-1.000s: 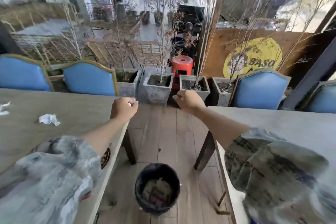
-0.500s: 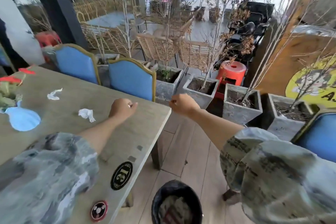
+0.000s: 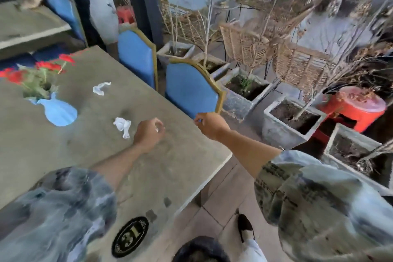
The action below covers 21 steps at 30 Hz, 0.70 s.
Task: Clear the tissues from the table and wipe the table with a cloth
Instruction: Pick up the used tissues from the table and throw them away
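Two crumpled white tissues lie on the grey table [image 3: 182, 155]: the near tissue [image 3: 123, 126] and, further back, the far tissue [image 3: 101, 88]. My left hand [image 3: 148, 133] hovers over the table just right of the near tissue, closed in a fist with a small white scrap of tissue showing between the fingers. My right hand [image 3: 209, 124] is closed too, at the table's far edge by the top of a blue chair [image 3: 191, 91]; nothing shows in it. No cloth is in view.
A blue vase [image 3: 57, 110] with red flowers stands on the table's left. A black bin [image 3: 200, 249] sits on the floor by the table's corner. A second blue chair [image 3: 136, 55], concrete planters [image 3: 285, 127] and a red stool [image 3: 355, 108] line the far side.
The view has swung left from the aisle to the table. Both hands now sit over the table's right part, and my left fist has come close to the near tissue.
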Each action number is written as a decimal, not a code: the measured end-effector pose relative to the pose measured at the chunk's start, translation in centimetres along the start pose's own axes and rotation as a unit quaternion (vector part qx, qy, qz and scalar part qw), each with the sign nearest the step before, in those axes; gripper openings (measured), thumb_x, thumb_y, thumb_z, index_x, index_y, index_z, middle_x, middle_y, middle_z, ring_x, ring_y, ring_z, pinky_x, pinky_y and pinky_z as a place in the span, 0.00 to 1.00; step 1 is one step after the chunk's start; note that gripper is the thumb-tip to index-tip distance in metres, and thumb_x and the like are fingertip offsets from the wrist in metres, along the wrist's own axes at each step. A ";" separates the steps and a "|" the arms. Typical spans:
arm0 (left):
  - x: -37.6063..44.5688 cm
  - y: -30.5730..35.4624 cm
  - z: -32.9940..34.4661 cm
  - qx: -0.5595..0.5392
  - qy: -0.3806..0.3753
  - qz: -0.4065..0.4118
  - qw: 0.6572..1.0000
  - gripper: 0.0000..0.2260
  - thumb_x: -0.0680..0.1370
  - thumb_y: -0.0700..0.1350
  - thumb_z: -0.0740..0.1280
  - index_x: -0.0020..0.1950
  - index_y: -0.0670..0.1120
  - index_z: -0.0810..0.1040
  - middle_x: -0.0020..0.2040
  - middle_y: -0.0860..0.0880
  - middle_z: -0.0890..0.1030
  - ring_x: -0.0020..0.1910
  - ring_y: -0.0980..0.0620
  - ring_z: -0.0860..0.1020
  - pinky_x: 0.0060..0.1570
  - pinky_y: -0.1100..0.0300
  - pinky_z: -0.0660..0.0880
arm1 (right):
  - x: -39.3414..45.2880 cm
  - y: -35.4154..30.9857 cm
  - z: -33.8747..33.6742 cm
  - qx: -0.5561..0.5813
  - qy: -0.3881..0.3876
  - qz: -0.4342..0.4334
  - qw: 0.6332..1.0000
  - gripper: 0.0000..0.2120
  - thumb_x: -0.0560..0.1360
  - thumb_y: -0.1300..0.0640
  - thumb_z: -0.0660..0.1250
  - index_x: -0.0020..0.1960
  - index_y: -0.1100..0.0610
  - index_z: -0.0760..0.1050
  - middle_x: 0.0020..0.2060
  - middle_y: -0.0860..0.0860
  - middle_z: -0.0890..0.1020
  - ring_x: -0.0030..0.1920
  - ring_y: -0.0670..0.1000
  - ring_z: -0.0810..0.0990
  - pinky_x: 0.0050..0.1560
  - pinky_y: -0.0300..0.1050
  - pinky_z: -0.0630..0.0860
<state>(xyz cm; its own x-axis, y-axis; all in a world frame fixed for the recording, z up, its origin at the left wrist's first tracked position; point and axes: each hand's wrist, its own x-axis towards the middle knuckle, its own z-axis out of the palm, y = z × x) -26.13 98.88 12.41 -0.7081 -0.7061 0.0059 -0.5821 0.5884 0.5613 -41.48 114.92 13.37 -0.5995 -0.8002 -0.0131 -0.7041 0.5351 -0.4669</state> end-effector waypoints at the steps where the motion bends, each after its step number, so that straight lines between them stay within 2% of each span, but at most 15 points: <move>1: 0.8 0.2 0.8 -0.006 0.017 -0.020 1.000 0.07 0.74 0.45 0.70 0.49 0.45 0.81 0.37 0.47 0.79 0.44 0.46 0.80 0.40 0.62 0.65 | 1.7 0.7 0.1 0.004 -0.013 -0.014 1.000 0.09 0.78 0.56 0.60 0.51 0.53 0.79 0.50 0.57 0.82 0.51 0.61 0.78 0.45 0.47 0.74; 4: 3.6 1.6 2.9 -0.030 0.067 -0.082 0.994 0.06 0.72 0.43 0.71 0.47 0.42 0.82 0.40 0.44 0.82 0.43 0.45 0.80 0.39 0.62 0.65 | 6.8 2.5 -0.6 0.006 -0.065 -0.071 0.995 0.10 0.78 0.56 0.60 0.53 0.53 0.79 0.52 0.54 0.82 0.52 0.58 0.78 0.45 0.45 0.71; 6: 5.8 2.8 4.2 -0.060 0.085 -0.135 0.985 0.04 0.72 0.41 0.69 0.45 0.41 0.80 0.37 0.46 0.80 0.42 0.44 0.80 0.38 0.62 0.65 | 10.1 3.4 -1.6 0.005 -0.094 -0.115 0.989 0.09 0.78 0.58 0.59 0.51 0.55 0.79 0.48 0.55 0.83 0.49 0.58 0.79 0.44 0.49 0.76; 9: 8.9 4.6 5.7 -0.073 0.133 -0.205 0.967 0.06 0.74 0.44 0.64 0.42 0.43 0.77 0.37 0.47 0.77 0.42 0.42 0.80 0.36 0.60 0.65 | 15.0 4.2 -3.0 0.012 -0.126 -0.161 0.979 0.09 0.77 0.58 0.59 0.48 0.56 0.78 0.45 0.56 0.82 0.45 0.60 0.79 0.44 0.54 0.76; 10: 9.8 5.1 6.0 -0.057 0.135 -0.226 0.963 0.08 0.75 0.46 0.61 0.44 0.44 0.77 0.39 0.46 0.78 0.44 0.41 0.80 0.38 0.59 0.68 | 16.3 4.2 -3.3 0.017 -0.132 -0.171 0.976 0.09 0.77 0.58 0.59 0.47 0.56 0.78 0.44 0.56 0.82 0.44 0.60 0.79 0.43 0.54 0.76; 12: 11.2 6.2 6.4 -0.028 0.133 -0.266 0.954 0.10 0.78 0.45 0.60 0.52 0.43 0.77 0.48 0.43 0.80 0.50 0.41 0.79 0.48 0.54 0.74 | 18.6 4.2 -3.6 0.028 -0.140 -0.194 0.971 0.09 0.76 0.57 0.59 0.47 0.56 0.77 0.43 0.56 0.82 0.43 0.60 0.79 0.43 0.54 0.77; 14: 12.1 6.8 6.8 -0.023 0.168 -0.295 0.940 0.10 0.79 0.41 0.59 0.57 0.42 0.76 0.53 0.41 0.79 0.53 0.40 0.77 0.52 0.53 0.73 | 20.1 4.1 -3.4 0.034 -0.154 -0.218 0.963 0.09 0.76 0.57 0.59 0.46 0.55 0.78 0.43 0.55 0.82 0.43 0.59 0.79 0.42 0.53 0.76; 17: 11.9 6.5 7.3 -0.027 0.233 -0.315 0.920 0.10 0.77 0.35 0.59 0.55 0.40 0.76 0.55 0.37 0.75 0.52 0.38 0.76 0.50 0.53 0.71 | 21.5 3.9 -2.7 0.041 -0.177 -0.250 0.951 0.07 0.76 0.56 0.59 0.42 0.52 0.75 0.39 0.52 0.81 0.41 0.58 0.79 0.36 0.48 0.73; 21: 10.2 4.5 6.8 -0.017 0.246 -0.337 0.909 0.10 0.75 0.35 0.61 0.55 0.40 0.76 0.57 0.37 0.74 0.54 0.38 0.76 0.53 0.53 0.71 | 22.5 3.0 -1.8 0.052 -0.211 -0.283 0.934 0.07 0.75 0.59 0.61 0.42 0.53 0.76 0.37 0.53 0.78 0.39 0.55 0.75 0.39 0.47 0.71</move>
<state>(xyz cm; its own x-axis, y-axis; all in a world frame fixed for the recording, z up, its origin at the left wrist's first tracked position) -38.70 97.03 9.39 0.0739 -0.9971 0.0162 -0.7987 -0.0494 0.5998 -57.82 99.01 13.26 0.0756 -0.9943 -0.0758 -0.8092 -0.0168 -0.5873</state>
